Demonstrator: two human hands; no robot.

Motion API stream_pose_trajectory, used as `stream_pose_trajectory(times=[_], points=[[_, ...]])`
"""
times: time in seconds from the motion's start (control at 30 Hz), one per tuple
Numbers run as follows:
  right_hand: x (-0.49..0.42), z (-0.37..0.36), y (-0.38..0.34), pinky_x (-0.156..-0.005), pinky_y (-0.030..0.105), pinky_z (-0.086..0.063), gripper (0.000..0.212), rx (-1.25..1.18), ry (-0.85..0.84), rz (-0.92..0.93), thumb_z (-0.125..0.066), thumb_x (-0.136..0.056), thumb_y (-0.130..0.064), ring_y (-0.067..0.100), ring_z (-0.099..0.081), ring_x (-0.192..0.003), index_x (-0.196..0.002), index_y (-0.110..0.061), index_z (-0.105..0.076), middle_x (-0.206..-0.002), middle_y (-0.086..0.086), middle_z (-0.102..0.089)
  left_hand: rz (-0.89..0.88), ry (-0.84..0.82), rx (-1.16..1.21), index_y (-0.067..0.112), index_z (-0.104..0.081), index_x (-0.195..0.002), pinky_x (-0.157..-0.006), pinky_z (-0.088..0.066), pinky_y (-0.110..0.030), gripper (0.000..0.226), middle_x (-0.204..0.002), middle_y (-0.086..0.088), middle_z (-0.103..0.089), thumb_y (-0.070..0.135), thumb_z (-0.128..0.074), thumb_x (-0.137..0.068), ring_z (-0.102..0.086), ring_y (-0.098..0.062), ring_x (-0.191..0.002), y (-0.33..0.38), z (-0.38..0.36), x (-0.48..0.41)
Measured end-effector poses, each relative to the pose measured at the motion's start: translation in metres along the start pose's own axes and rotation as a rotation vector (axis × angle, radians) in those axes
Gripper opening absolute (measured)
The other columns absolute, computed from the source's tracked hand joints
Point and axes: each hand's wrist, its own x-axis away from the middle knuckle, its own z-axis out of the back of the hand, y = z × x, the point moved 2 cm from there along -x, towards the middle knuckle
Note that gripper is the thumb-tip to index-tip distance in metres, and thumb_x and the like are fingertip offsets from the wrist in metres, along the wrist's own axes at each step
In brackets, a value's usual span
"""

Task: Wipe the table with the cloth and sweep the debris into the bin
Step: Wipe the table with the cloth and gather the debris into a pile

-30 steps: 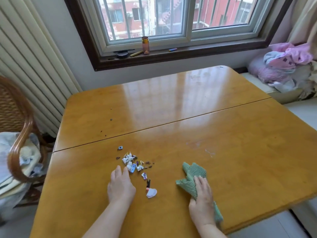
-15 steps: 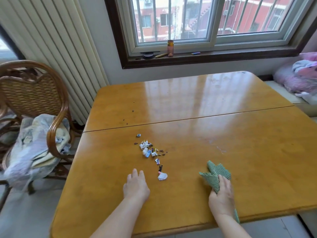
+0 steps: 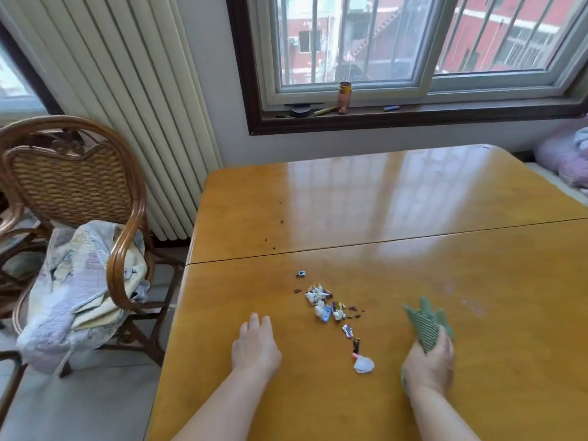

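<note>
A glossy wooden table [image 3: 413, 218] fills the right of the view. A small heap of debris [image 3: 327, 305], paper scraps and dark crumbs, lies on its near half, with a white scrap [image 3: 363, 365] closest to me. A few dark crumbs [image 3: 273, 243] lie further back near the table seam. My left hand [image 3: 254, 346] rests flat on the table, left of the debris, fingers together, holding nothing. My right hand [image 3: 429, 364] grips a green striped cloth [image 3: 426, 324], to the right of the debris. No bin is in view.
A wicker chair [image 3: 73, 186] with a pale folded blanket [image 3: 73, 291] stands left of the table. A radiator [image 3: 127, 106] lines the wall behind. The window sill holds a small brown bottle [image 3: 344, 97]. Pink bedding [image 3: 569, 157] lies at far right.
My view has swung left, bringing the chair into sight. My right hand has gathered the cloth up from flat on the table into its grip. The debris and left hand have stayed put.
</note>
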Motion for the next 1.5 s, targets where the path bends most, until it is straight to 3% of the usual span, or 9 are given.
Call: stream_pose_trajectory(times=[0.13, 0.27, 0.37, 0.53, 0.73, 0.9, 1.03, 1.23, 1.5], points=[[0.03, -0.053, -0.012, -0.11, 0.048, -0.028, 0.059, 0.121, -0.059, 0.04, -0.053, -0.079, 0.002, 0.035, -0.032, -0.132, -0.135, -0.006, -0.036, -0.145, 0.017, -0.034, -0.023, -0.003, 0.009, 0.018, -0.015, -0.149, -0.111, -0.03, -0.036, 0.055, -0.159, -0.004, -0.007, 0.014, -0.034, -0.098, -0.013, -0.024, -0.144, -0.033, 0.02, -0.035], [0.057, -0.098, -0.05, -0.108, 0.042, -0.029, 0.052, -0.066, -0.165, 0.093, -0.049, -0.084, 0.002, 0.031, -0.034, -0.132, -0.135, -0.007, -0.039, -0.143, 0.013, -0.038, -0.032, -0.011, 0.016, 0.017, -0.016, -0.149, -0.112, -0.029, -0.037, 0.055, -0.158, -0.004, -0.008, 0.014, -0.034, -0.098, -0.013, -0.024, -0.144, -0.051, 0.033, -0.064], [0.045, -0.102, -0.068, -0.105, 0.044, -0.035, 0.046, -0.174, -0.092, 0.073, -0.046, -0.088, -0.003, 0.031, -0.04, -0.126, -0.133, -0.011, -0.04, -0.139, 0.011, -0.041, -0.065, -0.012, 0.03, 0.018, -0.017, -0.149, -0.112, -0.029, -0.036, 0.054, -0.158, -0.004, -0.009, 0.014, -0.035, -0.098, -0.013, -0.024, -0.144, -0.05, 0.037, -0.079], [0.016, -0.092, -0.063, -0.109, 0.046, -0.03, 0.048, 0.002, -0.001, 0.011, -0.046, -0.087, 0.0, 0.034, -0.034, -0.13, -0.134, -0.006, -0.038, -0.143, 0.016, -0.037, -0.085, -0.008, 0.06, 0.018, -0.018, -0.149, -0.113, -0.03, -0.036, 0.055, -0.158, -0.004, -0.01, 0.015, -0.038, -0.098, -0.014, -0.023, -0.144, -0.051, 0.04, -0.099], [0.031, -0.141, -0.093, -0.106, 0.038, -0.03, 0.049, -0.028, -0.269, 0.14, -0.046, -0.087, 0.0, 0.025, -0.036, -0.13, -0.133, -0.014, -0.042, -0.141, 0.008, -0.04, -0.071, 0.014, 0.079, 0.018, -0.017, -0.149, -0.114, -0.028, -0.036, 0.055, -0.159, -0.002, -0.008, 0.014, -0.037, -0.098, -0.009, -0.022, -0.145, -0.047, 0.048, -0.129], [-0.046, -0.156, -0.14, -0.101, 0.037, -0.034, 0.041, -0.112, -0.188, 0.189, -0.047, -0.089, -0.005, 0.03, -0.043, -0.122, -0.13, -0.01, -0.046, -0.134, 0.013, -0.047, -0.047, 0.063, 0.099, 0.017, -0.017, -0.149, -0.113, -0.027, -0.035, 0.055, -0.159, -0.002, -0.006, 0.013, -0.036, -0.098, -0.007, -0.021, -0.146, -0.037, 0.066, -0.173], [-0.109, -0.169, -0.15, -0.109, 0.04, -0.026, 0.045, 0.077, -0.189, 0.201, -0.045, -0.088, -0.009, 0.031, -0.035, -0.13, -0.133, -0.007, -0.04, -0.141, 0.016, -0.04, -0.027, 0.109, 0.099, 0.018, -0.016, -0.149, -0.116, -0.023, -0.037, 0.056, -0.159, -0.001, -0.005, 0.012, -0.036, -0.098, -0.005, -0.021, -0.146, -0.03, 0.079, -0.209], [-0.177, -0.251, -0.196, -0.114, 0.041, -0.02, 0.069, 0.293, -0.23, 0.346, -0.036, -0.066, -0.02, 0.034, -0.028, -0.134, -0.132, 0.0, -0.039, -0.142, 0.021, -0.038, 0.007, 0.191, 0.091, 0.019, -0.016, -0.149, -0.117, -0.019, -0.039, 0.054, -0.159, -0.001, -0.005, 0.012, -0.034, -0.099, -0.004, -0.021, -0.146, -0.009, 0.099, -0.293], [-0.251, -0.353, -0.276, -0.114, 0.037, -0.018, 0.055, 0.324, -0.277, 0.515, -0.049, -0.078, -0.005, 0.031, -0.027, -0.134, -0.132, -0.005, -0.039, -0.143, 0.017, -0.037, 0.042, 0.28, 0.074, 0.018, -0.021, -0.148, -0.116, -0.019, -0.038, 0.05, -0.158, -0.002, -0.01, 0.015, -0.032, -0.099, -0.008, -0.021, -0.145, 0.009, 0.124, -0.387]])
